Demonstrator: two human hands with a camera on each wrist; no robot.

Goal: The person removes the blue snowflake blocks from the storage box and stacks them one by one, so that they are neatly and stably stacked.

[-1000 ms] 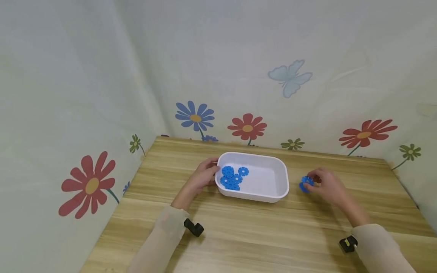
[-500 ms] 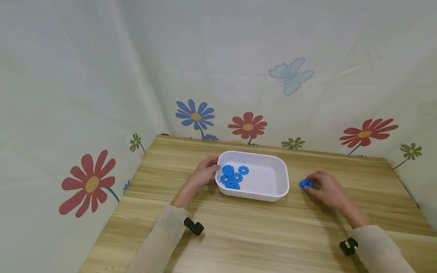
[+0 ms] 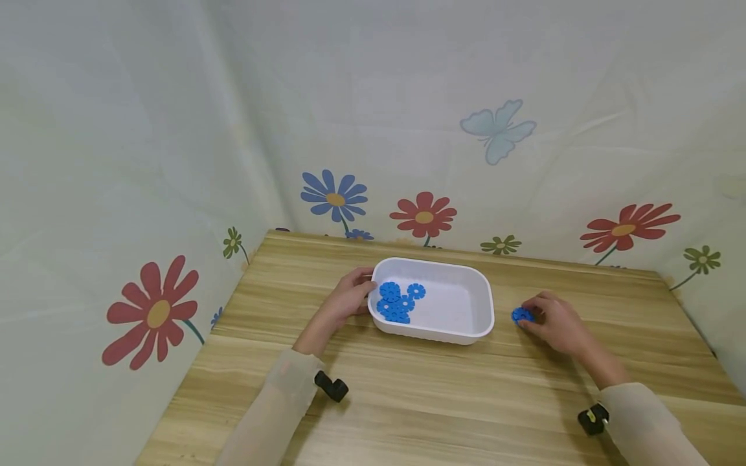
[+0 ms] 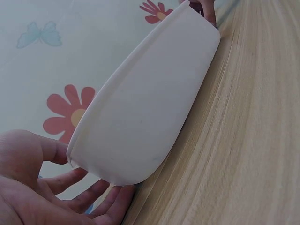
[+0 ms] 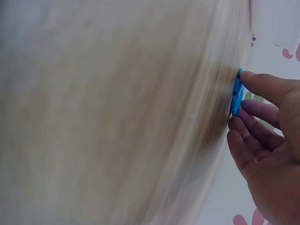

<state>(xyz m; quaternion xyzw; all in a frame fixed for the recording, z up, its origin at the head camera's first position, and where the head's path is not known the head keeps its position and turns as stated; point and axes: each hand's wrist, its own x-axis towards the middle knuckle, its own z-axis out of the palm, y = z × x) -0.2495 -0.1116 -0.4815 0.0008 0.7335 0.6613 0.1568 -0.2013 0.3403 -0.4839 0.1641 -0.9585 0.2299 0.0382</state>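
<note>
The white plastic basin (image 3: 460, 310) sits on the table, several blue notched plastic discs (image 3: 395, 304) heaped at its left end. My left hand (image 3: 348, 298) holds that end; in the left wrist view the thumb lies at the rim and the fingers (image 4: 70, 180) against the outer wall. To the right of the basin, my right hand (image 3: 556, 321) pinches a small stack of blue notched discs (image 3: 521, 315) between thumb and forefinger. The right wrist view has this stack (image 5: 237, 93) edge-on, flat at the tabletop, the other fingers loosely bent below.
The wood-grain table (image 3: 408, 401) ends at the back against a pale curtain (image 3: 373, 97) printed with flowers and a butterfly. More curtain hangs along the left side. Black wrist cameras sit at the left sleeve (image 3: 262, 414) and right sleeve (image 3: 647, 417).
The blue discs in my right hand were tilted and spread apart; now they lie flat together, lower at the table. My left hand and the basin stay in place.
</note>
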